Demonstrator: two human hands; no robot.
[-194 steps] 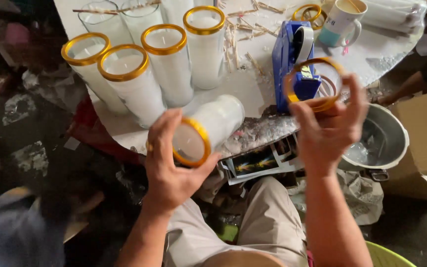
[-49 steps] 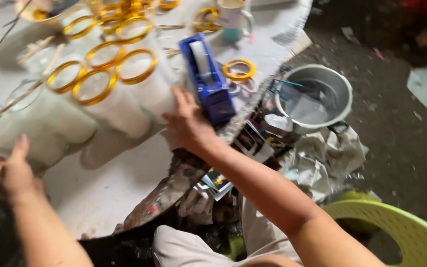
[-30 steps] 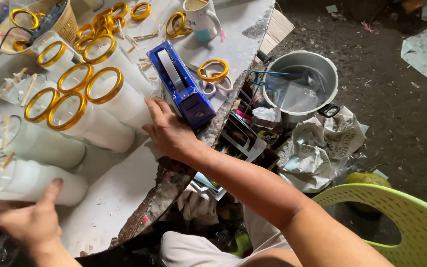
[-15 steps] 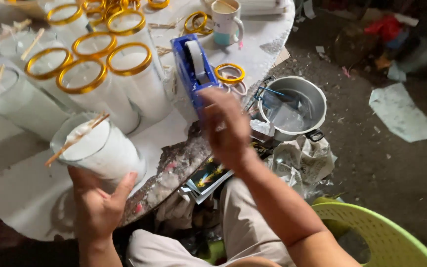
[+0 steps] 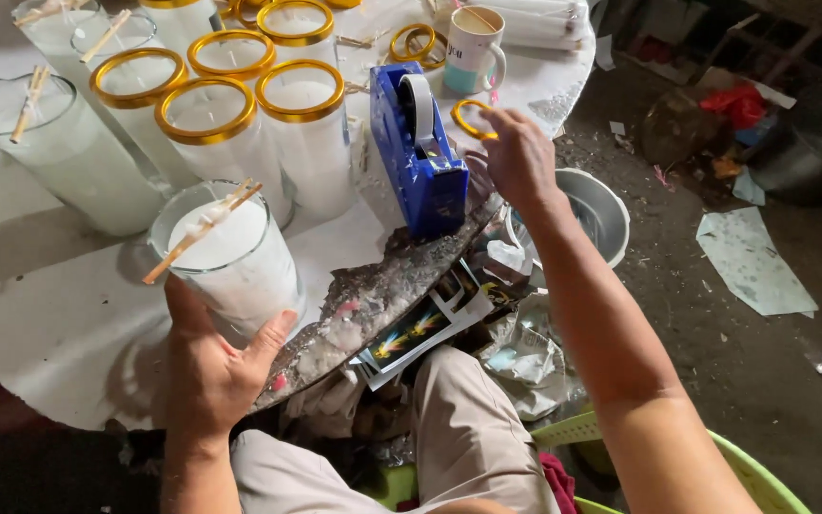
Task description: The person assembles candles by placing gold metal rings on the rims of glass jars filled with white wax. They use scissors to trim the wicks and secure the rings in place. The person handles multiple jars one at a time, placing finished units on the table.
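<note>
A: While the left hand point(image 5: 209, 366) wraps around the base of a glass candle point(image 5: 230, 257) near the front edge of the counter point(image 5: 68, 314), the right hand point(image 5: 518, 157) is up by the blue tape dispenser point(image 5: 418, 152).

B: And that right hand has its fingertips pinched together on a gold ring point(image 5: 473, 119), lifted just to the right of the dispenser.

A: The left hand is clamped on the candle from below, thumb on one side, fingers on the other. The glass is full of white wax, with two thin wooden sticks point(image 5: 200, 233) lying across its rim.

B: Behind it stand more candles. Three of them, a tight cluster point(image 5: 240, 105), already wear gold rings on their rims.

A: Further left, another glass point(image 5: 45, 143) has sticks across the top and no ring.

B: A mug point(image 5: 473, 43) sits at the far edge of the counter, with more loose gold rings point(image 5: 413, 43) just beside it.

A: Below the counter's edge on the right there's a metal bowl point(image 5: 601, 205) on the floor, partly hidden by the right forearm.
</note>
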